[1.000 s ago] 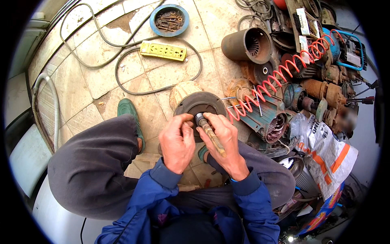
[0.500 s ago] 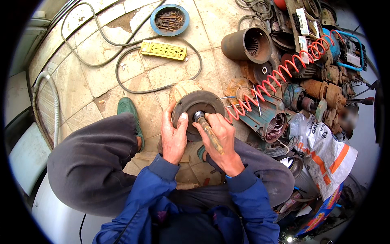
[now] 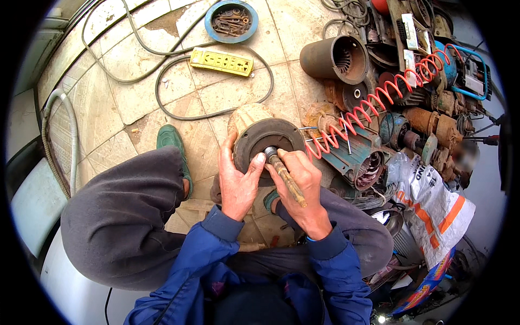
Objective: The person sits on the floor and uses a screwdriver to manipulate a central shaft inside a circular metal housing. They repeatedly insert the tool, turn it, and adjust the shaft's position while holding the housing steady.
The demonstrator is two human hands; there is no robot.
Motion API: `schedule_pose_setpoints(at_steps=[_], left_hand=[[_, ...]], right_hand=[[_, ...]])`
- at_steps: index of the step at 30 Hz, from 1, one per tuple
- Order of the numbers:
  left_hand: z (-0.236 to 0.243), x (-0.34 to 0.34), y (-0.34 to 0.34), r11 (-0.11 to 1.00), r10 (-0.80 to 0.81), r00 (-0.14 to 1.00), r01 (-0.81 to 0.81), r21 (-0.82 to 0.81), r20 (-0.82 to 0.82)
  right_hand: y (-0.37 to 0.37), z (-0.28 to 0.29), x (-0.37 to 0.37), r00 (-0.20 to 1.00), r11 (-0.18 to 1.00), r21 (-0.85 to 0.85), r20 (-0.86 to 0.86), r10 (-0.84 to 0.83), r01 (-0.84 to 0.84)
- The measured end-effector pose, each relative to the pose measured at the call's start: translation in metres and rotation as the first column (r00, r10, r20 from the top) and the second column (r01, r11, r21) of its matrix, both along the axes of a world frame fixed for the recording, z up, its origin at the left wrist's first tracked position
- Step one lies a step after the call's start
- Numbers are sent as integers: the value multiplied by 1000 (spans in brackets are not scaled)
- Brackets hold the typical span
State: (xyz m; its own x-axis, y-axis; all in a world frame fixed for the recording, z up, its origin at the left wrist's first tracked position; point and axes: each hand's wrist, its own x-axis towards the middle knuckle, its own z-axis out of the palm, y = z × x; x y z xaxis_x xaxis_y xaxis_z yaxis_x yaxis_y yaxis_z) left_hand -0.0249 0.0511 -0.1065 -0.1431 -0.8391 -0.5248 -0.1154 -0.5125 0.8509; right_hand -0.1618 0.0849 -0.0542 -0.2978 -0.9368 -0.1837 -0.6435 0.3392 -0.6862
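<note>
A round dark flange (image 3: 252,138) with a pale, dirty housing (image 3: 244,115) behind it sits upright between my knees. From its centre a stained metal shaft (image 3: 290,184) points toward me, with a shiny spring-like ring (image 3: 270,151) where it meets the flange. My left hand (image 3: 238,179) is closed on the flange's left side, fingers behind the rim, thumb on the face near the ring. My right hand (image 3: 300,192) is wrapped round the shaft at the right, its fingertips close to the centre.
A bowl of rusty bolts (image 3: 230,23), a yellow power strip (image 3: 221,64) and cables (image 3: 156,89) lie ahead. Right are a metal cylinder (image 3: 319,60), a red coiled hose (image 3: 376,100), a teal motor housing (image 3: 352,154), rusty parts (image 3: 425,122) and a white sack (image 3: 430,216). A corrugated hose (image 3: 67,114) lies left.
My left hand has moved from the centre to grip the flange's left rim, its thumb now back near the centre. My right hand stays on the shaft, shifting slightly.
</note>
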Motion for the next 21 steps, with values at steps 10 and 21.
schedule_pose_setpoints(at_steps=[10, 21], left_hand=[[4, -10, 4, 970, 173, 964, -132, 202, -200], [54, 2, -24, 688, -293, 740, 603, -404, 605]], right_hand=[[6, -1, -7, 597, 792, 452, 523, -608, 410], [3, -1, -1, 800, 892, 248, 398, -449, 377]])
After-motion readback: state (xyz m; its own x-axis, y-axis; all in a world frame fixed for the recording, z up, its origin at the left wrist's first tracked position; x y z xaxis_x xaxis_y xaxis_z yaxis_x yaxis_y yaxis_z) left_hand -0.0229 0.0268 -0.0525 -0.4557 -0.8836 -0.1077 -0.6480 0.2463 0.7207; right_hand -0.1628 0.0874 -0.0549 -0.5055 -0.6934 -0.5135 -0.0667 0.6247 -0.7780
